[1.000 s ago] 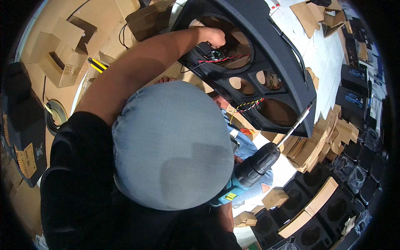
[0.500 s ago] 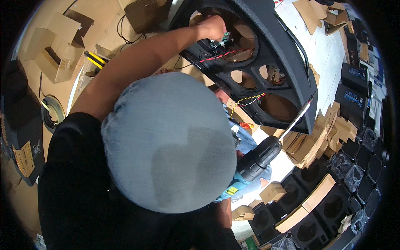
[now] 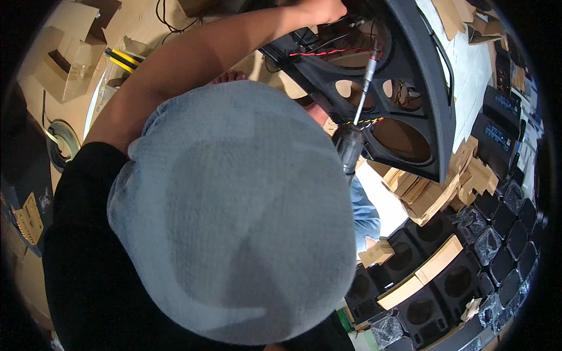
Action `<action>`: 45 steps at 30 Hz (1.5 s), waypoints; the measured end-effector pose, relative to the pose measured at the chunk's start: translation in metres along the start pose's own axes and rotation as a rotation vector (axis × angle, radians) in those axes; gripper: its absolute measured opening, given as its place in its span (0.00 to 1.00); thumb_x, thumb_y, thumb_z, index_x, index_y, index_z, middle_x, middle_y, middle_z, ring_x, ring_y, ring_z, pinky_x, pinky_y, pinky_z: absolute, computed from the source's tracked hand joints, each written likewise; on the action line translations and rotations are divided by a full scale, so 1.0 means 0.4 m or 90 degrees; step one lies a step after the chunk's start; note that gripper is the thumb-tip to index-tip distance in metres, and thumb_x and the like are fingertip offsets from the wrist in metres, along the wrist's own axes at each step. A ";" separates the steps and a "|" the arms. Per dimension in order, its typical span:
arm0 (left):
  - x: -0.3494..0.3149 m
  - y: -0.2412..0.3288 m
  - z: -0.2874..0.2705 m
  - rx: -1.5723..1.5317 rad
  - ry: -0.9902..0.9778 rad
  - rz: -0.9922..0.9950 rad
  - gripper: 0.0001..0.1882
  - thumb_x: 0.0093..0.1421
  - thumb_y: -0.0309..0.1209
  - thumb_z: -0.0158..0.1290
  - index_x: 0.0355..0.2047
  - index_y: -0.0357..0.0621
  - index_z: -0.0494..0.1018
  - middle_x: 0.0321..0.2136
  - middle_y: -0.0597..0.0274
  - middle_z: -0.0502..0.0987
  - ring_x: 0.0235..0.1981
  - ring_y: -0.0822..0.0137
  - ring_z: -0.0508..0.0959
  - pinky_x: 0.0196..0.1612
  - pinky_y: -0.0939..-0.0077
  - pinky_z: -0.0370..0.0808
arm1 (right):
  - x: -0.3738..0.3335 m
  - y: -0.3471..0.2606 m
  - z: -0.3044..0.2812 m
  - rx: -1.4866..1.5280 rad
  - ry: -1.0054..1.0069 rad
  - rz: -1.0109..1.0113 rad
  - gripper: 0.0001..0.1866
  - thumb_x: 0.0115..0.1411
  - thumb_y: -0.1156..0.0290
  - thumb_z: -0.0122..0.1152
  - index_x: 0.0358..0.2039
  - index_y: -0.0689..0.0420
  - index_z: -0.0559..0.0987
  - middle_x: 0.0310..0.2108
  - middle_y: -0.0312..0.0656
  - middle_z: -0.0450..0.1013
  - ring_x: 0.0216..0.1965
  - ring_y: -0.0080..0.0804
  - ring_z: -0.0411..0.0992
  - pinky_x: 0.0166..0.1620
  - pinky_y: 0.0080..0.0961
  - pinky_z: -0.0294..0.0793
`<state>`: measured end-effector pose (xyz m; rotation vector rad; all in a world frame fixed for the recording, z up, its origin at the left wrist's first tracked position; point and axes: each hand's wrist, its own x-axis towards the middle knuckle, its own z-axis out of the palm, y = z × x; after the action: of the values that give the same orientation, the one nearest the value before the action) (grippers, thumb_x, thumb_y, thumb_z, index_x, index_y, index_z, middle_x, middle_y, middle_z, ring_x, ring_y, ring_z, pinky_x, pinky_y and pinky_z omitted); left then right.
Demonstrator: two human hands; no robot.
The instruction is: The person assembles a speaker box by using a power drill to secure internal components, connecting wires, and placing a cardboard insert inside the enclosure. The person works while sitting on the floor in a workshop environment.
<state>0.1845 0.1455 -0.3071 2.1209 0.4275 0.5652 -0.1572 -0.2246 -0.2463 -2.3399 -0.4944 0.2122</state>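
A black speaker cabinet (image 3: 404,126) with several round openings leans across the upper middle. At its upper opening is my left hand (image 3: 322,10), fingers curled; what they hold, if anything, is hidden. Red and black twisted wires (image 3: 319,52) run across that opening, and yellow wires (image 3: 372,122) show by a lower one. A cordless drill (image 3: 350,146) points up over the cabinet, its long bit (image 3: 367,82) reaching toward the upper opening. The drill's grip and my right hand are hidden behind a large grey cloth cap (image 3: 234,210), which fills the middle of the view.
Yellow-and-black handled tool (image 3: 123,60), a roll of tape (image 3: 62,143) and open cardboard boxes (image 3: 61,61) lie at left. Flattened cardboard (image 3: 433,196) is right of the cabinet. More black speaker cabinets (image 3: 421,310) stand at lower right, a cardboard strip (image 3: 421,272) across them.
The drill has swung up and left, its bit now over the cabinet. My left hand has moved up and right; the green circuit board at it no longer shows clearly.
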 end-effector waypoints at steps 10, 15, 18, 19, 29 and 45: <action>0.002 0.028 -0.063 0.163 -0.205 -0.005 0.09 0.52 0.29 0.54 0.29 0.38 0.81 0.29 0.38 0.81 0.33 0.47 0.84 0.35 0.47 0.78 | 0.128 -0.095 0.004 -0.112 -0.068 -0.012 0.14 0.48 0.65 0.72 0.36 0.50 0.83 0.28 0.35 0.79 0.26 0.31 0.77 0.32 0.31 0.78; 0.031 0.080 -0.123 -0.164 -0.235 -0.247 0.09 0.52 0.29 0.54 0.27 0.37 0.81 0.25 0.39 0.80 0.25 0.48 0.83 0.30 0.51 0.78 | 0.230 -0.190 0.007 -0.190 -0.136 0.039 0.13 0.49 0.62 0.69 0.35 0.50 0.81 0.29 0.35 0.77 0.27 0.32 0.75 0.32 0.32 0.76; 0.012 0.114 -0.158 -0.172 -0.229 -0.209 0.08 0.52 0.29 0.55 0.26 0.38 0.80 0.23 0.41 0.80 0.23 0.49 0.82 0.29 0.52 0.77 | 0.262 -0.213 0.025 -0.195 -0.137 0.072 0.13 0.51 0.61 0.67 0.36 0.50 0.80 0.30 0.36 0.76 0.28 0.33 0.75 0.32 0.32 0.76; 0.003 0.112 -0.150 -0.166 -0.222 -0.170 0.08 0.52 0.30 0.55 0.25 0.38 0.80 0.23 0.41 0.79 0.23 0.48 0.82 0.29 0.52 0.77 | 0.266 -0.214 0.033 -0.179 -0.125 0.091 0.13 0.51 0.61 0.67 0.37 0.51 0.80 0.30 0.36 0.76 0.28 0.33 0.75 0.32 0.32 0.76; 0.064 -0.052 -0.020 0.086 -0.072 0.297 0.08 0.51 0.34 0.56 0.22 0.44 0.78 0.23 0.46 0.78 0.25 0.48 0.80 0.30 0.51 0.75 | 0.385 -0.231 0.113 0.092 -0.014 0.231 0.15 0.59 0.60 0.59 0.44 0.54 0.77 0.35 0.39 0.77 0.31 0.34 0.77 0.35 0.33 0.79; 0.061 -0.063 0.029 0.147 -0.025 0.392 0.10 0.51 0.39 0.59 0.20 0.48 0.77 0.27 0.48 0.77 0.28 0.46 0.79 0.33 0.48 0.73 | 0.368 -0.155 0.166 0.575 0.100 0.318 0.20 0.71 0.58 0.44 0.53 0.58 0.74 0.42 0.47 0.78 0.35 0.37 0.79 0.38 0.36 0.82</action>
<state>0.2086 0.1640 -0.3280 2.4838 -0.2121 0.8471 -0.0598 -0.0818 -0.2532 -1.5227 0.2522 0.3848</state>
